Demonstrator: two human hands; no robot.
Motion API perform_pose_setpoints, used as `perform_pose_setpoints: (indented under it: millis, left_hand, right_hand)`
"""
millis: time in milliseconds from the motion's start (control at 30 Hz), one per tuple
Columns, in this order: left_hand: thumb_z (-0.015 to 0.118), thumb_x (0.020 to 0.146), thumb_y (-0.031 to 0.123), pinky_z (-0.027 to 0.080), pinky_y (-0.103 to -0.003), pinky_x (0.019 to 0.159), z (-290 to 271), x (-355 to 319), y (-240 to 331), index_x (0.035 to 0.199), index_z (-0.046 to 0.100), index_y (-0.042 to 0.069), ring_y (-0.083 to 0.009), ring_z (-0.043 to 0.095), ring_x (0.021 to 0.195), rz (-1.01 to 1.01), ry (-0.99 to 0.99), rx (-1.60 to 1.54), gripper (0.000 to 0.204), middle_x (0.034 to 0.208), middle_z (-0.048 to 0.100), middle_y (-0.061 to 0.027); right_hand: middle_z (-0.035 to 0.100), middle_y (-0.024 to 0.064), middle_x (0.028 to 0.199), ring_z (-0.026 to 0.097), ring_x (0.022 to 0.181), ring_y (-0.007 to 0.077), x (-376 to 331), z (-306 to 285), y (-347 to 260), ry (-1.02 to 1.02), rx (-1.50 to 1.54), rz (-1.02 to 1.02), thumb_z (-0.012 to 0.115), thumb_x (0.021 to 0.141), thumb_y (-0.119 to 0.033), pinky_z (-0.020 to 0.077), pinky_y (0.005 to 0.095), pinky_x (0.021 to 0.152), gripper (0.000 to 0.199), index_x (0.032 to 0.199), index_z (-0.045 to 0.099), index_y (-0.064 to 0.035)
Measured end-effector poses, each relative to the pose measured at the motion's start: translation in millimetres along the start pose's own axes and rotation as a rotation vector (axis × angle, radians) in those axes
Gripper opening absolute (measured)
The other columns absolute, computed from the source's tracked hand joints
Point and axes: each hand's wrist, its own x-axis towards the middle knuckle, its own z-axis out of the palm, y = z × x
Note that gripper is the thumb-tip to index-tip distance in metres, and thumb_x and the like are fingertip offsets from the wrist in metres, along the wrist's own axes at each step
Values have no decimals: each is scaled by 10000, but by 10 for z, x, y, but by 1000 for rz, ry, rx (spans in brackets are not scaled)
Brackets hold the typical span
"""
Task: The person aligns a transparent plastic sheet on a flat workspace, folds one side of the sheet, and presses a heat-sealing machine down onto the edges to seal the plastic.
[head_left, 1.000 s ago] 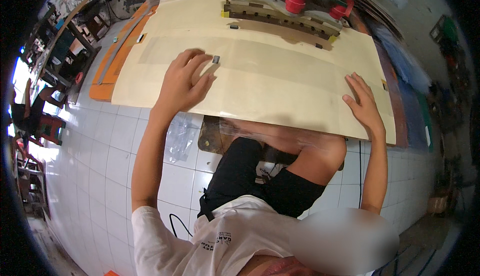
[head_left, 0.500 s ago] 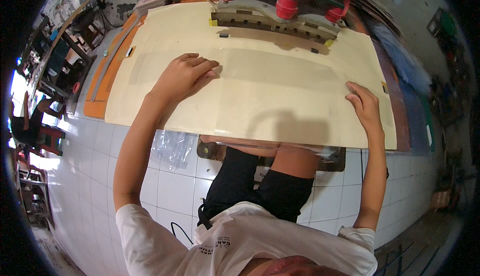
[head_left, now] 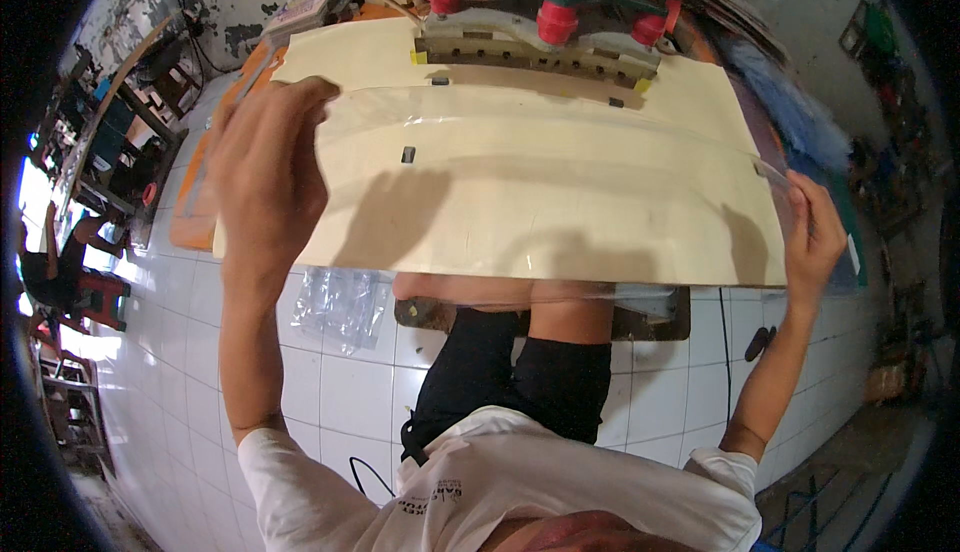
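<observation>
Clear plastic sheet hangs lifted over the cream-topped bench. Left hand grips its left edge, fingers curled closed; right hand pinches its right corner.

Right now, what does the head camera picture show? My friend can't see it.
A person's left hand and right hand hold up a clear plastic sheet over a cream board. Behind it stands a green machine with red knobs; below is white tiled floor.
</observation>
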Motion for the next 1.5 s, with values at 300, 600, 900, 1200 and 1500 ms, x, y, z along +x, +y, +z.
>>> perform_pose_setpoints:
  millis: [300,600,900,1200,1500]
  left_hand:
    - [577,833,-100,433,-397,619,-58,331,-148,921,607,-7,-290,538,626,-21,-38,-312,132,757,609,-128]
    - [593,980,220,439,-360,636,1338,59,-634,955,625,-32,-180,531,661,-257,-772,-479,256,732,610,-155]
    - [679,861,228,495,-398,682,1847,27,-692,962,686,0,-312,649,742,-162,-856,-410,249,812,678,-146]
    - [647,899,206,495,-444,876,1378,-164,309,1074,670,38,-349,619,982,35,-700,-304,244,1044,656,-141]
    - [657,913,313,477,-448,922,1360,-319,474,1123,683,44,-331,598,1075,-30,-635,-384,342,1138,625,-145]
  right_hand:
    - [646,-15,804,515,693,68,594,-527,566,-507,184,305,700,906,-148,405,222,623,166,912,701,18]
    - [610,-32,730,522,688,74,491,762,1208,-939,483,295,702,916,-169,439,267,618,180,865,686,2]
    - [704,81,927,637,822,188,548,1179,1132,-888,46,200,750,850,-202,491,313,760,284,1038,718,9]
    - [660,185,1067,643,987,372,247,1271,-110,-766,410,-48,673,872,-138,508,414,895,316,1147,674,18]
    - [590,142,1043,579,987,340,321,2018,-824,-762,299,-290,545,924,-73,469,428,877,396,1314,620,-80]
